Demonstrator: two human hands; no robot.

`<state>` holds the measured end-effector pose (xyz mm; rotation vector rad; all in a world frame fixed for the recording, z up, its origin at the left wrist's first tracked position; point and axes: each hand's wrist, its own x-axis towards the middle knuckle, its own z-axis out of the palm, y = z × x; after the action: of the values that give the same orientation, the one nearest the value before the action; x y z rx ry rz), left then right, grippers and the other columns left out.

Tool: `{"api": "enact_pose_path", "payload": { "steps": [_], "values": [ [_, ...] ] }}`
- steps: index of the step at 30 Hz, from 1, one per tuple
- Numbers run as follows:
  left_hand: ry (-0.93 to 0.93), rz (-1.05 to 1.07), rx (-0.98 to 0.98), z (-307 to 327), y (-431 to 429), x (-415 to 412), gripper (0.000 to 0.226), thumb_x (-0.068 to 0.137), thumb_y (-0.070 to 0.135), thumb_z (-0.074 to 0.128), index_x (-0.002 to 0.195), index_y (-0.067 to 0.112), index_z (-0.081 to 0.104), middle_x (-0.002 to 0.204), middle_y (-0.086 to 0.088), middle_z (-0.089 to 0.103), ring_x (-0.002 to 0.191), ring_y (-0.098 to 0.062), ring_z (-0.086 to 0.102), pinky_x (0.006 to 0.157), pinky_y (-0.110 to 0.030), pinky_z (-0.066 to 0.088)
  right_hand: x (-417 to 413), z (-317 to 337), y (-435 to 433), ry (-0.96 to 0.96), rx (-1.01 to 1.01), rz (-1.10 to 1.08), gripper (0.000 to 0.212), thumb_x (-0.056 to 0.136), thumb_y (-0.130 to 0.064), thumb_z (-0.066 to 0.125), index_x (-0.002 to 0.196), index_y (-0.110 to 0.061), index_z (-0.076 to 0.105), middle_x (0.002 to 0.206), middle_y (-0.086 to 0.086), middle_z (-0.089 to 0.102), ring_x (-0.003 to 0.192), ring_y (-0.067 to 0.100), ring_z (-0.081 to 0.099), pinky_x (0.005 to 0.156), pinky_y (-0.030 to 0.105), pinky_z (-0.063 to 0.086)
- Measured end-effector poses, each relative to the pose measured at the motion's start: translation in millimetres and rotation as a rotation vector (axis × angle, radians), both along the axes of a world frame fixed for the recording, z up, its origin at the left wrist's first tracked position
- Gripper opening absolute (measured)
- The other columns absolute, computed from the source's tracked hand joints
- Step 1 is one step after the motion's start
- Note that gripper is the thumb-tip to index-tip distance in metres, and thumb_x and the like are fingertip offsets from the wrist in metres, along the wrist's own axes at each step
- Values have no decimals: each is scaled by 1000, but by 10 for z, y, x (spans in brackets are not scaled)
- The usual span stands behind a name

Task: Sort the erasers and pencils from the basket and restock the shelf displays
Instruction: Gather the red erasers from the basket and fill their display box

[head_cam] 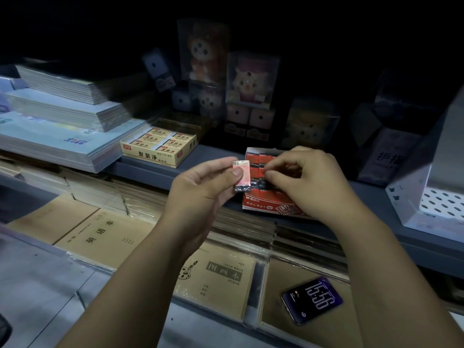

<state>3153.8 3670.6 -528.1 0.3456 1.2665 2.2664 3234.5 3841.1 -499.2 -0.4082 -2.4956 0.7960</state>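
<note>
The upper part of the view was lost in darkness. Only dim outlines of clear toy boxes (203, 52) with cartoon figures showed at the back of the shelf (148, 167). Much of the red display box (272, 205) was covered by the right hand (307, 180), so the rows of erasers inside it could be seen only at its left side and front. At the lower left corner a dark object (4, 330) was cut off by the frame and could not be identified. A white perforated panel (442, 204) ran out of view at the right edge.

The left hand (200, 188) was raised in front of the shelf edge, palm turned inward. It pinched a small wrapped eraser (241, 175) upright between thumb and fingertips — pink-red face, a "2B" mark at its top, a dark band at its bottom. The eraser sat just left of the red box and level with it.

The right hand hovered over the box with its fingers curled and its thumb and forefinger drawn close together — whether they gripped anything could not be told.

To the left on the same shelf stood a yellow eraser box (160, 148), full, beside stacked blue-white notebooks (62, 116). Below lay brown exercise books (100, 237) in plastic sleeves. A phone (312, 300) rested on one of them, its screen reading 15:56.
</note>
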Motion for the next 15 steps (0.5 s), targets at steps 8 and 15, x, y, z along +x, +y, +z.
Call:
{"api": "enact_pose_path", "payload": {
  "steps": [8, 15],
  "values": [
    [213, 24, -204, -7, 21, 29, 42, 70, 27, 77, 110, 17, 74, 99, -3, 79, 90, -12, 73, 80, -32, 52, -8, 47, -111, 103, -425, 245, 18, 84, -14, 80, 102, -16, 76, 94, 7, 77, 84, 31, 74, 75, 38, 60],
    [286, 80, -292, -37, 116, 70, 29, 88, 12, 74, 115, 20, 69, 98, 7, 78, 86, -12, 74, 69, -25, 58, 55, 74, 32, 166, -408, -20, 11, 91, -15, 74, 99, -21, 73, 80, 1, 74, 66, 5, 67, 60, 23, 50]
  ]
}}
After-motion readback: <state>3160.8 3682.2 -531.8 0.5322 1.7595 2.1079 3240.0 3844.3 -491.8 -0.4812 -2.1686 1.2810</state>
